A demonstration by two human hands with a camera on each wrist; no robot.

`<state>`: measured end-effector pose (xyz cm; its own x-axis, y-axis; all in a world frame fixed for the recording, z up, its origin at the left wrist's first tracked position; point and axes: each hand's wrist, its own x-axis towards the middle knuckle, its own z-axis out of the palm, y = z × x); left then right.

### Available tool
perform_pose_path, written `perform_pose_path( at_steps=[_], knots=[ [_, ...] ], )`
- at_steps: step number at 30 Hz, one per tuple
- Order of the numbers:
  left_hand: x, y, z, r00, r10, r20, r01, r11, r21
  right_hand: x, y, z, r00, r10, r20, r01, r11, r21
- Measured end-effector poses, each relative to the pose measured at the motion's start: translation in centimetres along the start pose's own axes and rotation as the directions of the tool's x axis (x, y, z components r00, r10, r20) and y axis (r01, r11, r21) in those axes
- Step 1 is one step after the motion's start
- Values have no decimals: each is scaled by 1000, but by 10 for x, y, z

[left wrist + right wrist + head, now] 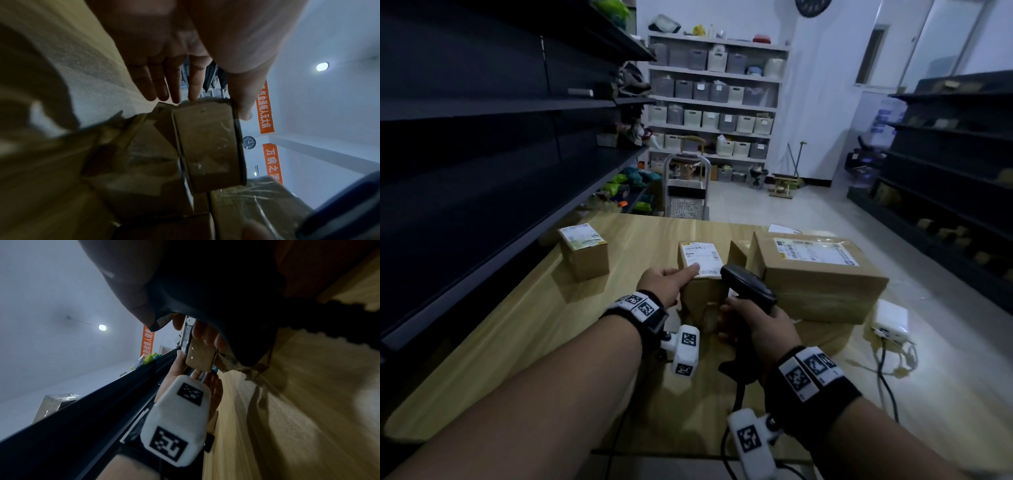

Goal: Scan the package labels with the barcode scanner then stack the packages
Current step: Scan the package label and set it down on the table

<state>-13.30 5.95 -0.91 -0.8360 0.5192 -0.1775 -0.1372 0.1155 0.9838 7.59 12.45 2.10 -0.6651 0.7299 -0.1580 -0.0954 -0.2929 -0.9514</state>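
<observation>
On the wooden table [482, 342] my left hand [671, 282] holds a small cardboard box [700, 291], thumb lying on its white label [700, 257]. In the left wrist view the fingers [174, 91] reach along the far side of this box [207, 146]. My right hand [756, 325] grips the handle of a black barcode scanner [748, 284], whose head hangs just over the label's right corner. A large labelled package [822, 281] lies to the right, and another small labelled box [583, 253] stands at the left. Whether the held box touches the table I cannot tell.
Dark shelving [482, 137] runs along the table's left side. A white power adapter [890, 320] with cables sits at the table's right edge. The scanner's cable [738, 404] trails toward me. Beyond the table's far edge stands a hand cart [686, 192].
</observation>
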Motion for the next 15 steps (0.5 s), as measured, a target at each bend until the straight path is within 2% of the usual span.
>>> perform_pose_path(
  at_steps=[2, 5, 9, 11, 15],
  knots=[
    [4, -4, 1, 1000, 2, -5, -2, 999, 46, 1, 1, 1, 999, -1, 32, -1, 999, 37],
    [6, -9, -7, 999, -21, -29, 21, 1000, -6, 6, 5, 3, 998, 3, 55, -8, 996, 88],
    [13, -19, -38, 994, -12, -105, 13, 1000, 3, 11, 17, 10, 994, 29, 108, -41, 993, 113],
    [20, -23, -60, 983, 24, -180, -23, 1000, 7, 12, 20, 20, 990, 42, 134, -57, 993, 106],
    [36, -13, -101, 924, 122, -363, -90, 990, 105, 20, 32, 49, 984, 64, 163, -77, 994, 71]
  ],
)
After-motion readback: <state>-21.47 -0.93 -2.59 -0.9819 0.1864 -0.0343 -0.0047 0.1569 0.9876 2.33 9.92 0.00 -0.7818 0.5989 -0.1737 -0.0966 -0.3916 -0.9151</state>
